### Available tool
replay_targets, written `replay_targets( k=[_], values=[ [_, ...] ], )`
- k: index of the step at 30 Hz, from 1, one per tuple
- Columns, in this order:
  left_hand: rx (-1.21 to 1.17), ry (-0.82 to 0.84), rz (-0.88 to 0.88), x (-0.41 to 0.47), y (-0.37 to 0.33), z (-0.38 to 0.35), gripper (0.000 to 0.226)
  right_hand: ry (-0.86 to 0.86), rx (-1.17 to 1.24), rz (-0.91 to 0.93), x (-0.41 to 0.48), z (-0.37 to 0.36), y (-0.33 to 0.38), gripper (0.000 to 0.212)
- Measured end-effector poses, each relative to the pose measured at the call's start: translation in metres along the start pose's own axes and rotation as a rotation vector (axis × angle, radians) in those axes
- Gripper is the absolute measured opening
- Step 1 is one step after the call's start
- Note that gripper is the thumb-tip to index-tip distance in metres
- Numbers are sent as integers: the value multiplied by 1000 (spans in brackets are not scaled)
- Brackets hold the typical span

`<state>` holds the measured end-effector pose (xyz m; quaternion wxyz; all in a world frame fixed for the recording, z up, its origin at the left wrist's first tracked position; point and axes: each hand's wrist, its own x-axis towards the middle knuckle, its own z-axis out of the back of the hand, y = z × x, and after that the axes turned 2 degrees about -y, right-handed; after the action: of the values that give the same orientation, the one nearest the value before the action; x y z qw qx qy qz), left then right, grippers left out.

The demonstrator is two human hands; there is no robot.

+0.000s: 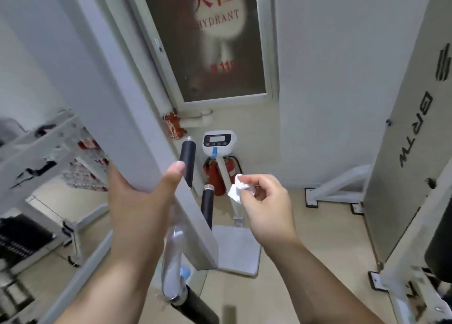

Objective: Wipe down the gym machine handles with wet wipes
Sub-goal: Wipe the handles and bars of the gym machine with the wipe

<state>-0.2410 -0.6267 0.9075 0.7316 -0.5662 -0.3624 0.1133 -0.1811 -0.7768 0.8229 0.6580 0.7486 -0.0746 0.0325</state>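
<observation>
My left hand [139,208] is gripping the white beam [117,103], thumb lying over its front face and fingers hidden behind it. Just past it the black handles [187,157] are standing untouched, one partly cut off by the beam. My right hand [264,206] is pinching a crumpled wet wipe [238,186] near them, not touching. Behind, the cabinet [220,54] is showing "HYDRANT", its contents blurring behind frosted glass.

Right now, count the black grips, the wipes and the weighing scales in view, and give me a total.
Black grips: 3
Wipe: 1
Weighing scale: 1
Total: 5
</observation>
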Motion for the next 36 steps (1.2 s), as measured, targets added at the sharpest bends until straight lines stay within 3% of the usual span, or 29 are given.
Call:
replay_targets(
  k=[10,15,19,27,31,33,36],
  values=[
    [51,-21,98,5,25,0,47,196,198,-8,18,-55,-10,16],
    [44,-46,122,3,30,-2,39,177,190,25,43,-82,-19,19],
    [32,-69,151,4,29,-6,57,111,167,34,85,-96,-19,24],
    [37,-27,108,-1,19,-11,14,162,155,120,39,-78,-23,22],
    [47,-20,107,-5,11,-14,12,221,69,233,59,-79,-15,21],
    [100,-107,51,-5,8,-17,29,219,22,271,88,-89,-5,21],
    [257,-239,-158,-6,10,-16,89,207,-20,278,108,-98,-1,17]
  ],
)
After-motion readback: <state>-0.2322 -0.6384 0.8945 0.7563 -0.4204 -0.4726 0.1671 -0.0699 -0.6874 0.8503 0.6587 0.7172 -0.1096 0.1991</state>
